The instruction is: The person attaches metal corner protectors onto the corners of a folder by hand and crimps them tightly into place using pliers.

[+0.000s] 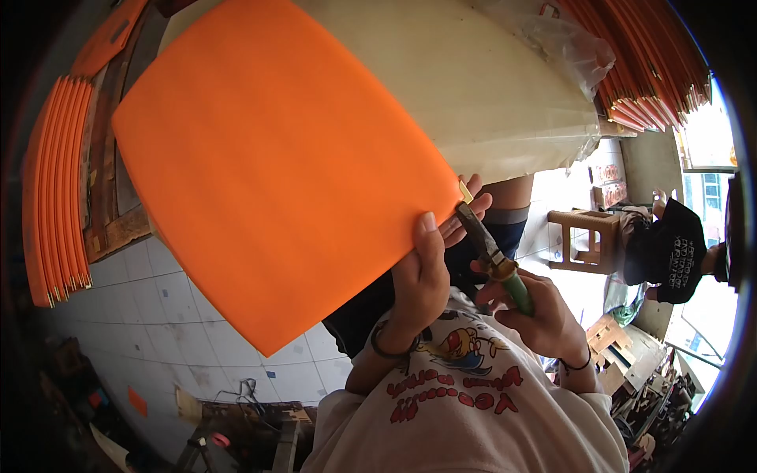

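Observation:
A large, flat orange panel (276,181), like a folder cover, is tilted in front of me. My left hand (430,272) grips its near right corner, thumb on top and fingers beneath. A small gold-coloured corner piece (465,191) shows there beside my fingertips. In my right hand (544,315) is a green-handled knife (481,236) with a dark, worn blade. Its tip meets the panel's corner, close to the gold piece. My right fingers are wrapped round the handle, partly hiding it.
Behind the panel lies a pale covered table (505,102) with clear plastic (568,47) on it. Stacks of orange panels stand at left (59,189) and upper right (654,63). At right are a brown stool (587,240), a person in black (670,252) and piled scraps (631,355).

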The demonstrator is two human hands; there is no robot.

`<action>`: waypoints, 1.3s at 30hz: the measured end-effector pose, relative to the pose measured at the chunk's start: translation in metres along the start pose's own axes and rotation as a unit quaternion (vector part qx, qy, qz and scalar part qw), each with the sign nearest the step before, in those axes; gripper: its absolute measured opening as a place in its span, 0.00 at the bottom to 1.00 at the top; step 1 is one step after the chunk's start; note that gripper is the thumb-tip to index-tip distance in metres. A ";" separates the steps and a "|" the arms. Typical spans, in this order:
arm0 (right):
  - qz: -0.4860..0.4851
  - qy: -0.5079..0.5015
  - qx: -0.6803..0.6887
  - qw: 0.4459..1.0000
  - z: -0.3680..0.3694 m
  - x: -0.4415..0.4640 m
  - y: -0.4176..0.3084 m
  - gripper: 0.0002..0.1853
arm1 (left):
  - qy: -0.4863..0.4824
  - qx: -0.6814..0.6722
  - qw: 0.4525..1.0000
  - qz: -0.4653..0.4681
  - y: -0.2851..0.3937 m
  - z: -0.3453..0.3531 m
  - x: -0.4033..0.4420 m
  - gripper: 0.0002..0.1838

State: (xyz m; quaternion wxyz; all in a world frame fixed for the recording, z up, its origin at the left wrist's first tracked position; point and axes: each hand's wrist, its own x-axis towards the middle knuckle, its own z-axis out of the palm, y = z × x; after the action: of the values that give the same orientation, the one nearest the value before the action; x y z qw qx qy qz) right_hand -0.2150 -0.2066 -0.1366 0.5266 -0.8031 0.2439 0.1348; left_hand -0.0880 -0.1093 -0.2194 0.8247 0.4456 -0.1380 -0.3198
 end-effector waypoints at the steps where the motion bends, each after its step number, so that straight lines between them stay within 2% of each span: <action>1: 0.005 -0.003 -0.001 1.000 -0.002 0.001 -0.001 0.23 | 0.000 0.000 1.000 -0.003 0.000 0.000 0.000 0.34; 7: 0.067 0.023 -0.004 0.998 -0.002 0.002 0.000 0.18 | 0.005 -0.013 1.000 -0.005 0.000 0.001 0.000 0.34; 10: 0.041 0.125 0.056 0.990 0.007 0.001 0.007 0.12 | 0.008 -0.009 1.000 -0.012 0.002 0.001 0.001 0.34; 13: 0.073 0.063 -0.037 0.995 -0.003 0.005 -0.005 0.08 | -0.023 -0.046 0.998 -0.031 0.000 -0.005 -0.002 0.28; 16: 0.026 0.052 -0.046 0.997 -0.001 0.011 0.004 0.06 | 0.024 -0.001 1.000 -0.015 0.003 0.004 0.000 0.33; 19: 0.044 0.039 -0.015 0.998 -0.002 0.014 0.006 0.06 | 0.025 -0.007 1.000 -0.009 0.002 0.004 0.000 0.33; 25: 0.062 0.061 -0.088 0.992 0.001 0.017 0.002 0.06 | 0.038 -0.015 0.999 -0.013 -0.001 0.005 0.003 0.34; 28: 0.033 0.067 -0.052 0.996 0.000 0.015 0.006 0.08 | -0.014 -0.057 0.998 -0.024 -0.002 -0.004 -0.001 0.27; 29: 0.025 0.075 -0.035 0.996 0.000 0.012 0.004 0.09 | -0.011 -0.053 0.998 -0.025 -0.001 -0.004 -0.003 0.28; 30: 0.058 0.064 0.002 0.996 -0.003 0.009 -0.002 0.13 | -0.010 -0.051 0.998 -0.024 0.000 -0.003 -0.002 0.28; 33: 0.062 0.054 0.076 0.994 -0.005 0.001 0.010 0.12 | -0.007 -0.036 0.999 -0.016 0.001 -0.001 0.000 0.29; 36: 0.080 -0.049 -0.013 0.995 -0.008 0.006 -0.003 0.10 | -0.002 -0.041 0.999 -0.005 -0.001 0.000 -0.001 0.29; 39: 0.047 0.000 0.113 0.992 0.004 0.007 0.011 0.11 | 0.004 -0.063 0.998 -0.005 -0.002 0.001 -0.001 0.30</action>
State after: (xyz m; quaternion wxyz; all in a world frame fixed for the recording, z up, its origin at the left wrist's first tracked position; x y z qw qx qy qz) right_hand -0.2144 -0.2085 -0.1503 0.6073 -0.7259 0.2950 0.1313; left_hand -0.0894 -0.1099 -0.2205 0.8504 0.3943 -0.1119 -0.3299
